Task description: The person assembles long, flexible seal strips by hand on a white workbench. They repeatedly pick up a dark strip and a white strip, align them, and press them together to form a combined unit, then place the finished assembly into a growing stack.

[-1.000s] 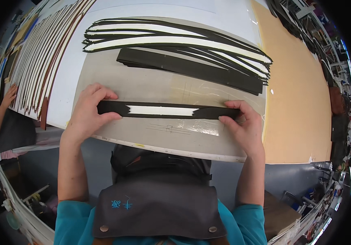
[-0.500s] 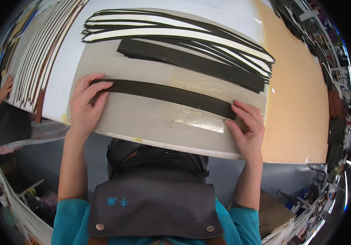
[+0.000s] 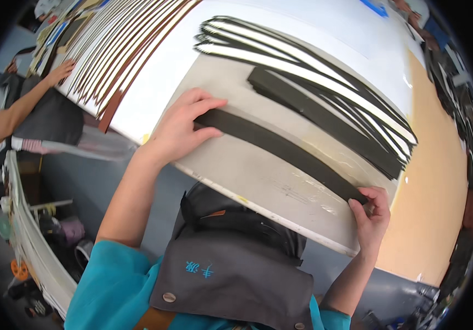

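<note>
A long black strip [image 3: 283,148] lies slantwise across the grey board in front of me. At its left end, my left hand [image 3: 184,126] has the thumb along the near edge and the fingers at the far edge. My right hand [image 3: 374,212] pinches the right end between thumb and fingertips. Just beyond lies a stack of similar black strips [image 3: 324,118]. Farther off is a bundle of thin strips [image 3: 302,66] with black edges and white faces, partly against that stack.
The grey board [image 3: 258,187] rests on a white table [image 3: 176,71], with a tan surface [image 3: 432,181] to its right. Rows of brown-edged strips [image 3: 121,55] lie at the far left. Another person's hand [image 3: 60,71] touches them. A black bag [image 3: 236,220] sits below the near edge.
The view has swung left and tilted, so the board and strips appear shifted right and more slanted. My left thumb and fingers are spread wider around the strip's end; the right hand still pinches it.
</note>
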`<move>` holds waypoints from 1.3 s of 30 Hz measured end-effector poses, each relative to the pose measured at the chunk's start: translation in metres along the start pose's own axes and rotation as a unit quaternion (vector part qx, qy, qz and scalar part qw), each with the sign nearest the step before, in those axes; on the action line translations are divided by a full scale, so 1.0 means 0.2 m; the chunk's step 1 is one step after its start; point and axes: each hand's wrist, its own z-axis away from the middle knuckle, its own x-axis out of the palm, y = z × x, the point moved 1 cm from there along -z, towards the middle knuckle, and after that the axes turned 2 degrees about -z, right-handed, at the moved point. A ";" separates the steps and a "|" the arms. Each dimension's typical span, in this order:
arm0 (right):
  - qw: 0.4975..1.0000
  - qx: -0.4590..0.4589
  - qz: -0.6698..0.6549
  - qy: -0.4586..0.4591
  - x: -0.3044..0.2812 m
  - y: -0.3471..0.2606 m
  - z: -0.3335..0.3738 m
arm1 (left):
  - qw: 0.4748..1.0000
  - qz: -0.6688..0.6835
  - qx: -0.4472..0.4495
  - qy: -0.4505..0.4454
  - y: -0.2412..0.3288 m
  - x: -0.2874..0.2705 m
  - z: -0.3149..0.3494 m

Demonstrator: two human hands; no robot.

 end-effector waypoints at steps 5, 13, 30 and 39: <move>0.994 0.008 -0.081 0.071 -0.12 -0.01 -0.08 | 0.999 -0.003 0.053 -0.001 0.05 -0.01 -0.10; 0.985 -0.058 0.074 0.143 -0.23 0.00 -0.35 | 0.975 -0.053 0.213 0.032 0.17 0.08 -0.43; 0.983 -0.103 0.039 0.149 -0.17 -0.09 -0.32 | 0.980 -0.176 0.087 -0.035 0.33 0.17 -0.80; 0.987 -0.107 0.031 0.113 -0.11 -0.12 -0.17 | 0.967 -0.222 0.085 -0.091 0.38 0.29 -0.90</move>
